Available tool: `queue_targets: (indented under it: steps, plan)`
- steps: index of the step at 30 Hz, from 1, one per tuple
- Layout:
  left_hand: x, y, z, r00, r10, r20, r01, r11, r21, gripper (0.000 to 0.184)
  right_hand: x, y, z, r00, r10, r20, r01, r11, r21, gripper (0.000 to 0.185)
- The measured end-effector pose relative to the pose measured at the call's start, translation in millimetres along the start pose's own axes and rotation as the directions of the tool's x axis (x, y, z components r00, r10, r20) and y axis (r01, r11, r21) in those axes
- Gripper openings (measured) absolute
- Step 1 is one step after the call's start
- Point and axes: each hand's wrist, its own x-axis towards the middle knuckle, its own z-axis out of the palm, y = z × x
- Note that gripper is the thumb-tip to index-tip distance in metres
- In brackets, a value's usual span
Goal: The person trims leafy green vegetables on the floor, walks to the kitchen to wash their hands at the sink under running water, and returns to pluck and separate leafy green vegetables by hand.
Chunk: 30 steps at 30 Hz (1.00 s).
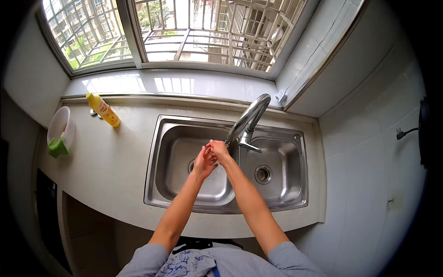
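Note:
Over the left basin of a steel double sink point(150, 184), my left hand point(204, 162) is turned palm up with its fingers apart, and nothing is seen in it. My right hand point(218, 150) touches it at the fingers, just beneath the spout of the chrome faucet point(249, 113). The right hand's fingers are curled and partly hidden, so what they hold, if anything, cannot be made out. The faucet's lever points toward the right basin, where a round drain point(263, 174) shows.
On the counter point(110, 161) at the left stand a yellow bottle point(105, 111) and a whitish plastic basin point(68, 124) with a green cloth point(58, 147) over its edge. A barred window is behind the sink. A black plug point(404, 134) hangs by the right wall.

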Motion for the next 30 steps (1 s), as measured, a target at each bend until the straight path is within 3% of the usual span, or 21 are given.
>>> queue_targets:
  steps: [3,4,6,7,8,9,10,11,13,15,17,18,20,21,22,23,25,27,28,29,30]
  plan:
    - [-4,7,-5,1.0,0.027,0.005,-0.027,0.999,0.035,0.035,18,7,-15,0.988,-0.152,0.033,0.151,0.883,-0.445,0.026]
    - [-6,10,-7,0.999,0.022,0.034,-0.024,0.997,0.075,0.036,13,7,-18,0.988,-0.149,0.03,0.147,0.885,-0.442,0.026]
    - [-6,12,-7,0.999,0.016,-0.043,-0.013,0.997,0.075,0.041,1,8,-26,0.944,-0.172,0.283,0.205,0.974,-0.092,0.029]
    - [-6,11,-7,0.993,0.011,-0.119,-0.003,0.998,0.068,0.046,0,17,-37,0.947,-0.105,0.305,0.083,0.993,0.084,0.037]
    - [-4,9,-5,0.973,0.013,-0.229,0.005,0.997,0.08,0.058,6,29,-42,0.992,0.009,0.129,0.034,0.943,-0.33,0.041]
    - [1,6,-7,0.971,0.021,-0.238,-0.002,0.997,0.08,0.058,12,37,-43,0.997,0.029,-0.074,-0.071,0.736,-0.673,0.045]
    - [9,4,-11,0.95,0.025,-0.31,0.015,0.992,0.126,0.056,-1,41,-41,0.998,-0.047,0.045,0.062,0.896,-0.439,0.059]
    - [16,3,-17,0.924,0.034,-0.382,0.033,0.985,0.168,0.055,-10,46,-31,0.997,-0.044,0.059,0.066,0.896,-0.439,0.059]
    - [28,0,-24,0.919,0.062,-0.39,0.013,0.982,0.188,0.054,-44,43,-6,0.997,-0.003,0.072,0.007,0.999,-0.054,0.075]
    - [36,2,-18,0.866,0.081,-0.493,0.112,0.93,0.35,0.051,-80,32,10,0.95,-0.039,0.31,0.027,0.999,0.043,0.088]
    - [57,-5,-37,0.844,0.171,-0.509,0.091,0.889,0.449,0.047,-125,24,31,0.942,-0.188,0.28,0.183,0.982,0.046,0.092]
    - [76,-10,-55,0.807,0.285,-0.518,0.126,0.773,0.622,0.044,-126,45,42,0.942,-0.188,0.279,0.182,0.982,0.046,0.092]
    - [64,-11,-33,0.731,0.549,-0.406,0.211,0.384,0.899,0.036,-112,93,56,0.847,-0.53,0.034,0.475,0.726,-0.497,0.088]
    - [53,-12,-20,0.737,0.544,-0.401,0.209,0.381,0.901,0.036,-101,93,51,0.847,-0.531,0.025,0.471,0.727,-0.499,0.088]
    - [45,-12,-9,0.747,0.564,-0.351,0.269,0.225,0.936,0.035,-86,85,48,0.932,-0.357,-0.066,0.337,0.918,-0.208,0.078]
    - [36,-11,1,0.758,0.581,-0.296,0.322,0.061,0.945,0.033,-69,77,46,0.984,-0.157,-0.087,0.167,0.979,0.118,0.068]
    - [20,-8,25,0.785,0.549,-0.287,0.362,-0.031,0.932,0.032,-34,66,22,0.987,0.157,0.035,-0.152,0.839,0.523,0.045]
    - [29,-9,12,0.821,0.502,-0.272,0.469,-0.323,0.822,0.023,-7,76,22,0.995,0.091,0.04,-0.096,0.786,0.61,0.038]
    - [15,-4,20,0.895,0.385,-0.227,0.403,-0.476,0.781,0.031,-1,78,20,0.999,0.039,0.038,-0.054,0.73,0.681,0.03]
    - [-1,-2,30,0.899,0.374,-0.228,0.398,-0.48,0.782,0.031,3,80,13,0.999,0.045,0.029,-0.053,0.728,0.684,0.03]
    - [-14,2,40,0.947,0.245,-0.206,0.315,-0.598,0.737,0.03,9,74,4,0.988,0.146,0.049,-0.14,0.72,0.679,0.027]
